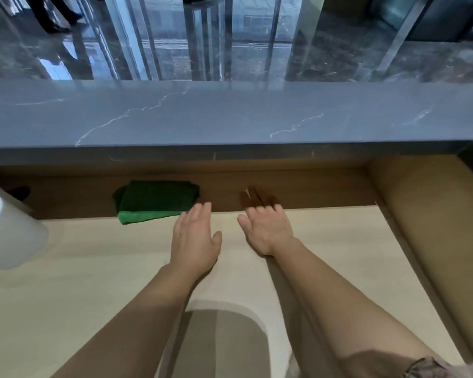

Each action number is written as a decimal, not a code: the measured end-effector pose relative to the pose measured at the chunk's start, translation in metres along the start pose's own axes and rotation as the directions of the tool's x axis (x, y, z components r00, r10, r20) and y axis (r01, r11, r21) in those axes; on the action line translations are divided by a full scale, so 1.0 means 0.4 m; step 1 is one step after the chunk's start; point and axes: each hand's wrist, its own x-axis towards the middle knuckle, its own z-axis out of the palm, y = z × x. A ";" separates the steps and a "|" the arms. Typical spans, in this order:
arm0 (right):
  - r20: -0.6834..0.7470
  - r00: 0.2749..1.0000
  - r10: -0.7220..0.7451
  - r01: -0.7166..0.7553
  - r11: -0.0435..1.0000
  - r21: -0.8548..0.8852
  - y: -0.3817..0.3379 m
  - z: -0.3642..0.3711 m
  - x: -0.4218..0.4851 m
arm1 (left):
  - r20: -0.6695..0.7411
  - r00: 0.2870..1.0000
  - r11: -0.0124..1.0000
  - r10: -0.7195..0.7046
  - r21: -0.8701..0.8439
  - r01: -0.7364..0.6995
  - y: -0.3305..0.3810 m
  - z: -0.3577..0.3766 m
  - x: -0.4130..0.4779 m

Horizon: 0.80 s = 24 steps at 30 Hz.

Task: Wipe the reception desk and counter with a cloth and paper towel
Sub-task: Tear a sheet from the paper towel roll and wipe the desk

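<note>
A folded green cloth point(155, 201) lies at the back of the light beige desk point(93, 255), half in the shadow under the raised counter. My left hand point(195, 237) hovers just right of the cloth with its fingers straight, holding nothing. My right hand point(266, 230) reaches forward beside it, fingers stretched into the shadow under the counter, empty too. The dark grey marble counter point(230, 115) with white veins runs across the view above the desk. A white roll, perhaps paper towel point(10, 233), stands at the left edge of the desk.
A wooden side wall point(426, 214) closes the desk on the right. Beyond the counter is a glossy dark marble floor point(52, 58), where a person's legs point(52, 15) stand at the far left. A dark object point(18, 192) sits in the shadow at left.
</note>
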 end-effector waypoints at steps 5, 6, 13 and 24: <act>0.067 0.967 0.247 -0.246 0.969 -0.034 0.225 -0.010 -0.028 | 0.186 0.981 0.992 0.055 0.102 -0.075 0.053 0.017 0.005; 0.077 0.950 0.302 -0.299 0.953 -0.043 0.268 -0.013 -0.035 | 0.218 0.974 0.987 0.068 0.127 -0.098 0.056 0.018 0.006; 0.063 0.844 0.533 -0.534 0.845 0.006 0.289 0.003 0.006 | 0.360 0.932 0.939 0.036 0.307 -0.155 0.085 0.004 0.022; 0.015 0.950 0.312 -0.311 0.944 0.110 0.297 0.022 0.056 | 0.401 0.903 0.910 -0.153 0.413 -0.029 0.194 0.003 0.044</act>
